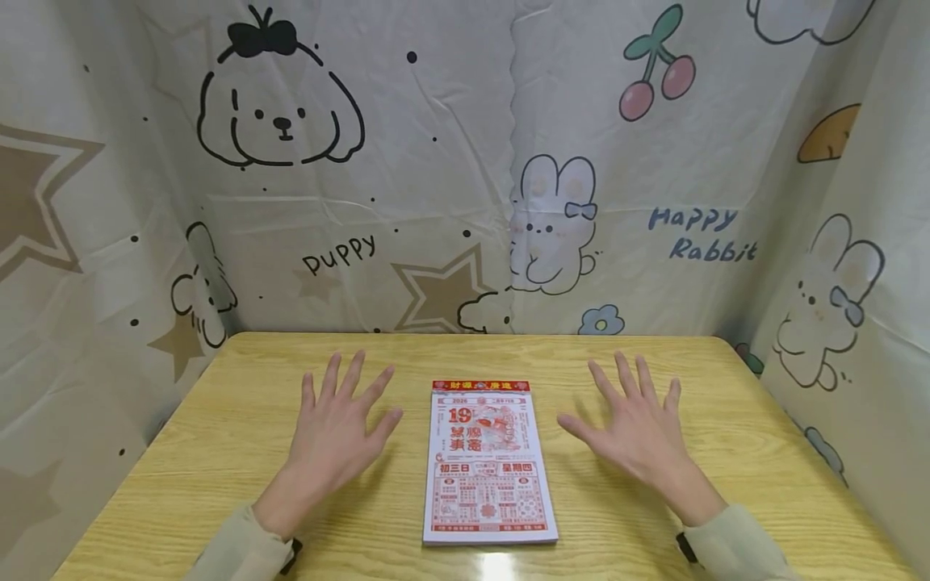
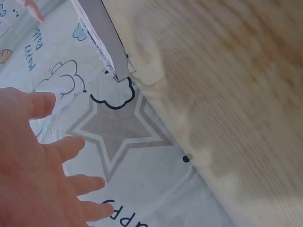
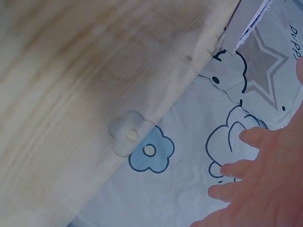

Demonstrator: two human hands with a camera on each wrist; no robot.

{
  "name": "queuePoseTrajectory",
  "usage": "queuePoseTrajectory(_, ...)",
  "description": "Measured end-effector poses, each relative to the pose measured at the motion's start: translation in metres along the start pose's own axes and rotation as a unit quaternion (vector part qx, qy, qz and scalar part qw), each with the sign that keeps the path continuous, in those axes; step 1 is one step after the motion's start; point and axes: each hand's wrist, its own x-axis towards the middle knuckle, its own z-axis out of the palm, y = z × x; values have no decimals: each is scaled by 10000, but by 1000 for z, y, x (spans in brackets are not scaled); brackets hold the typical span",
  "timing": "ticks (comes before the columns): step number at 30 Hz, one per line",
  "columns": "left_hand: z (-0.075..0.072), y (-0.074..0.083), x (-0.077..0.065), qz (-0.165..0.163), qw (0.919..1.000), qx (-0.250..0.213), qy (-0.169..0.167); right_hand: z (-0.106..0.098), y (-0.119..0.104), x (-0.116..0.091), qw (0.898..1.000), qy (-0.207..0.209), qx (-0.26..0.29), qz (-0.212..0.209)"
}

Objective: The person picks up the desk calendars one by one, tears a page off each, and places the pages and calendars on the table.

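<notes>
A tear-off calendar pad (image 1: pixel 488 468) with a red header strip and red print lies flat on the wooden table, its top edge toward the back. To its left my left hand (image 1: pixel 337 436) is spread palm down above the table, fingers pointing away, holding nothing. On the other side my right hand (image 1: pixel 635 432) is spread the same way, thumb toward the pad, also holding nothing. The left wrist view shows the left hand (image 2: pixel 42 165) with fingers apart and the pad's thick side (image 2: pixel 104 42) beyond. In the right wrist view the right hand (image 3: pixel 265 179) appears, fingers spread.
The light wooden table (image 1: pixel 182 452) carries the pad. Behind it and along both sides hangs a pale cloth (image 1: pixel 436 161) printed with a puppy, rabbits, stars and cherries. A bright reflection shows on the table's near edge.
</notes>
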Motion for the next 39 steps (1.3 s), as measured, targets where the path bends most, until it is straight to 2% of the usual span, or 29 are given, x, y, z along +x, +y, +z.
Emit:
queuePoseTrajectory(9,-1,2,-5,-6,9999,-108,-65,-1,-1,-11,10000,55,-5,-34)
queuePoseTrajectory(18,-5,7,-10,80,9998,-124,123,-5,-6,-18,9999,114,-40,-119)
queuePoseTrajectory(31,-10,10,-21,211,9994,-239,110,-6,-12,-31,9995,197,23,-256)
queuePoseTrajectory(39,-15,18,-29,297,9954,-889,210,-12,-24,-39,9982,147,375,-435)
